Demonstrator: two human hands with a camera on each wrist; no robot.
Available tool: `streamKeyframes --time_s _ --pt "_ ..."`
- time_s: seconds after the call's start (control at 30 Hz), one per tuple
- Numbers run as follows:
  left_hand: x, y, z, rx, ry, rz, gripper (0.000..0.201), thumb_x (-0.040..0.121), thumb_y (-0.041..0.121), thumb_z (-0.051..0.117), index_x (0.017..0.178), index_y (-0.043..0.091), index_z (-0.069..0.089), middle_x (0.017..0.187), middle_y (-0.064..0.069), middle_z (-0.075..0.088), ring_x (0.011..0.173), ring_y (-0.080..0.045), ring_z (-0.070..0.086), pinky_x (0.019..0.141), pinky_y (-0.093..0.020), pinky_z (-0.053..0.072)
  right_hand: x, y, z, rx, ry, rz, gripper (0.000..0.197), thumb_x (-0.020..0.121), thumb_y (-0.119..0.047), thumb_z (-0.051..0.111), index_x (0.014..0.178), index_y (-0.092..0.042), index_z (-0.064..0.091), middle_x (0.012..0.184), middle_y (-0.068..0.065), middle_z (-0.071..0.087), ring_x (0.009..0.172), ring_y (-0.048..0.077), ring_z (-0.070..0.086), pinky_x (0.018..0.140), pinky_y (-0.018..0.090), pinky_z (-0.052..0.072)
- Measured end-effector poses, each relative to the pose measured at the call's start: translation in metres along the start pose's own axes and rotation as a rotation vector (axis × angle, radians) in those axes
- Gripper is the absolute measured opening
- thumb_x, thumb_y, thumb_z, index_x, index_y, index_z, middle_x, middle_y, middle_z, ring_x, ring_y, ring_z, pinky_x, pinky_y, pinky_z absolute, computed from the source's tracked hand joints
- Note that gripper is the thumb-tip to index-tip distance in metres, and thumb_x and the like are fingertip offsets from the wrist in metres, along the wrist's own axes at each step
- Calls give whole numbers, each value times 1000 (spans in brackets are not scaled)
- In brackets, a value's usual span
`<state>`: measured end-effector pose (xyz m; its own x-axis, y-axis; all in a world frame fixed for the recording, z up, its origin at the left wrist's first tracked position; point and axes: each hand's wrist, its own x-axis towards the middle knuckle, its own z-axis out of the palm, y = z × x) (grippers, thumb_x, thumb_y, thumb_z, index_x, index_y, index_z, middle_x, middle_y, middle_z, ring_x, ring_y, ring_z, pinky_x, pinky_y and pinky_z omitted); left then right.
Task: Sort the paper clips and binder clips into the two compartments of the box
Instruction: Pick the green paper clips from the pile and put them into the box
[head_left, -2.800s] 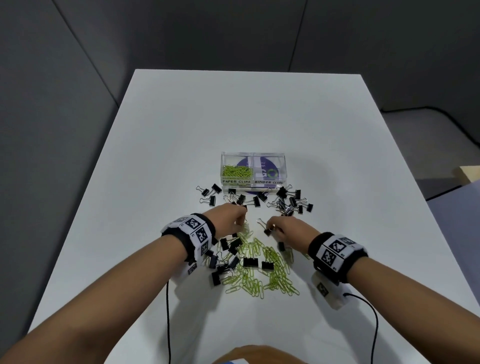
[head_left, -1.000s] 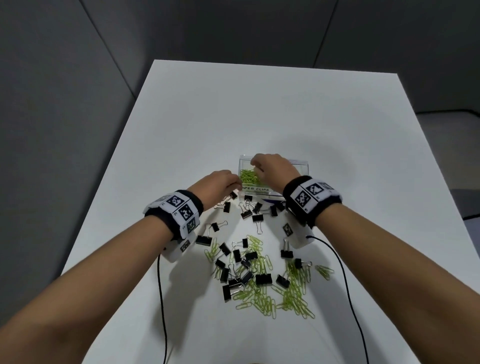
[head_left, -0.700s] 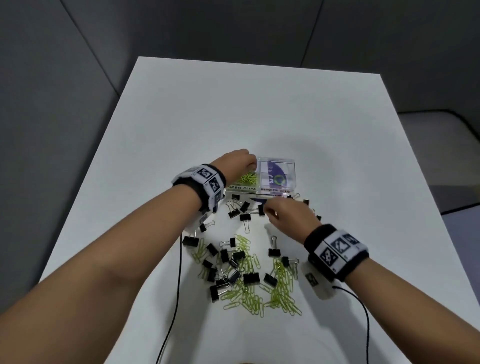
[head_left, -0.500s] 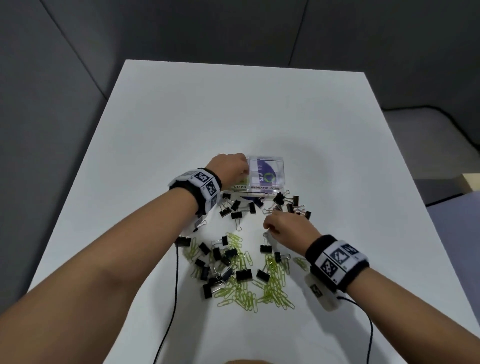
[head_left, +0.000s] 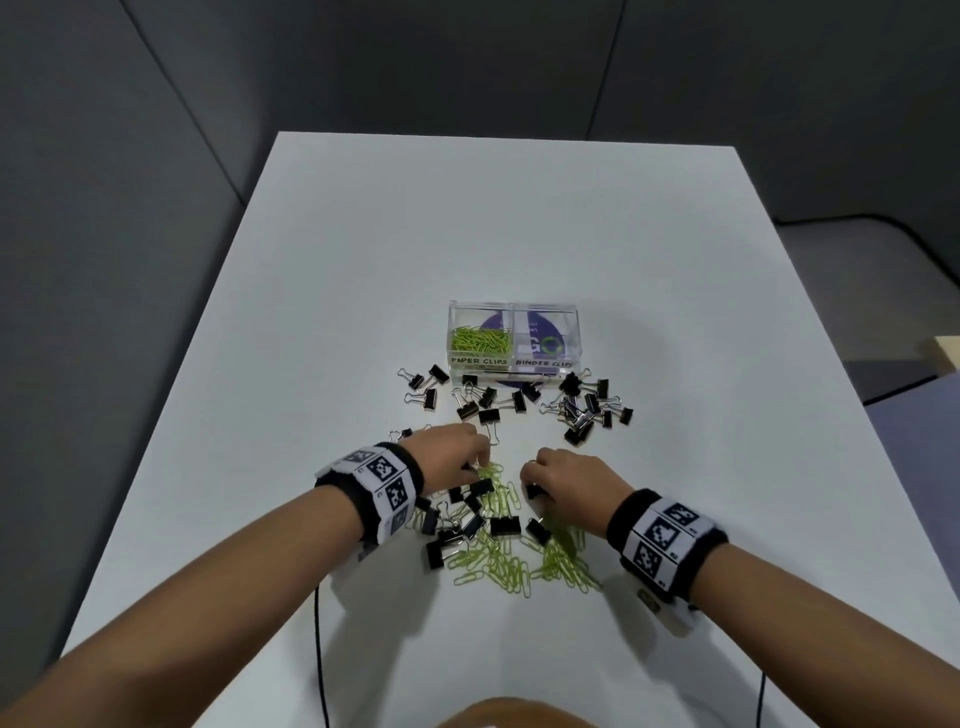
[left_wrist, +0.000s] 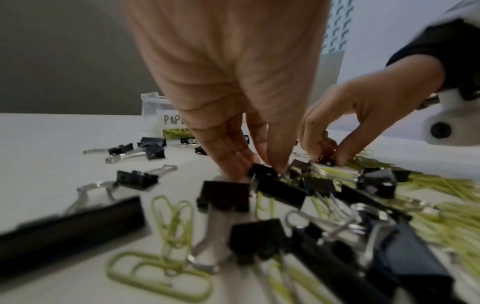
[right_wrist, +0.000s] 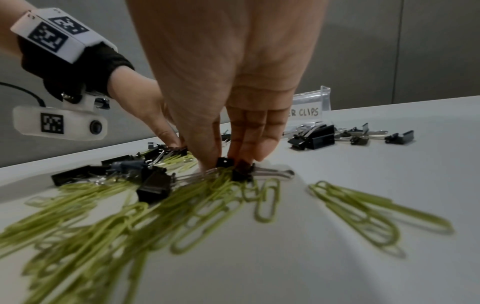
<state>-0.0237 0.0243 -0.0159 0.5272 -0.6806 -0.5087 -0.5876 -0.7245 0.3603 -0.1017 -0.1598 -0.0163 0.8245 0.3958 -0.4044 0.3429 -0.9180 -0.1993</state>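
Both hands are down in the mixed heap of clips at the near middle of the white surface (head_left: 519, 234). The left hand (head_left: 457, 454) has its fingers pointed down and drawn together at the far left of the heap; its fingertips (left_wrist: 235, 164) touch a black binder clip (left_wrist: 262, 170) among green paper clips, but whether they actually pinch anything I cannot tell. The right hand (head_left: 571, 478) sits just beside it, on the far right of the heap, thumb and fingers closed on a small black binder clip (right_wrist: 224, 162) (its wire handles trail out over the green clips beneath).

The loose paper clips (head_left: 514, 561) lie mostly nearer the person than either hand, spreading between the two wrists; they overlap too much to count, several dozen at a guess. About ten binder clips (head_left: 480, 522) are mixed into that heap. Beyond the hands, between them and the box, lies a second scatter of binder clips (head_left: 587, 408), roughly twenty-five, in a loose band.

One clear box (head_left: 514, 338) stands further out, well apart from the hands, with two compartments. The left one, labelled PAPER CLIPS (head_left: 478, 360), holds a small pile of green clips (head_left: 478, 339); the right one is labelled BINDER CLIPS (head_left: 543, 362).
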Motion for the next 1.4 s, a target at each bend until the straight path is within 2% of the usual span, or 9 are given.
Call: streamKeyframes --time_s 0.1,0.3,0.4,0.57,0.7,0.8,1.0,1.23,1.4 --pt "-4 4 5 -50 8 7 27 92 20 53 119 16 53 115 -4 54 89 -15 51 77 -22 41 -1 -2 2 -36 5 -64 23 92 -18 45 112 -12 54 104 9 59 92 28 57 71 32 41" --pt "-2 -7 -16 -74 120 -9 25 92 16 52 117 17 55 120 -1 52 95 -12 54 89 -24 49 9 15 -21 40 151 -27 24 95 -21 50 116 -13 56 109 7 62 98 20 58 91 26 47" --pt "6 -13 -32 -8 169 -42 21 93 17 52 113 13 57 119 -4 53 102 -18 56 93 -28 49 23 31 -35 0 166 48 23 94 -20 50 115 -13 55 110 8 60 98 23 57 85 28 48" --pt "16 -14 -41 48 191 -120 20 94 16 49 110 11 59 116 -6 55 103 -22 56 84 -27 44 36 45 -38 23 141 140 27 94 -17 49 120 -13 53 117 7 57 104 25 55 78 29 44" --pt "7 -3 -33 123 198 -5 23 95 24 47 113 16 60 116 0 58 105 -17 56 83 -25 47 32 46 -26 14 197 117 34 93 -24 52 126 -15 50 122 7 56 108 24 54 86 32 47" --pt "-6 9 -20 104 66 106 27 94 27 50 119 22 57 117 4 56 103 -14 57 79 -22 44 15 33 -19 52 253 -51 33 92 -29 53 121 -13 55 117 7 60 102 22 58 89 32 50" --pt "-21 18 10 155 -40 131 41 93 19 50 134 25 46 127 -2 47 109 -21 54 84 -31 47 -27 10 11 -54 20 -278 40 75 -42 69 105 -17 64 99 3 67 86 20 60 74 34 51" --pt "-19 16 17 143 20 105 36 93 26 54 128 20 49 124 -4 48 109 -23 53 81 -33 45 -24 5 24 -147 142 -310 32 56 -37 83 77 -22 64 71 -6 64 62 14 59 52 23 46" --pt "-21 8 5 145 57 81 39 91 35 56 127 24 52 124 2 50 105 -17 54 80 -27 44 -21 11 1 16 113 -177 31 84 -34 64 105 -11 62 97 5 67 89 22 61 81 31 50"
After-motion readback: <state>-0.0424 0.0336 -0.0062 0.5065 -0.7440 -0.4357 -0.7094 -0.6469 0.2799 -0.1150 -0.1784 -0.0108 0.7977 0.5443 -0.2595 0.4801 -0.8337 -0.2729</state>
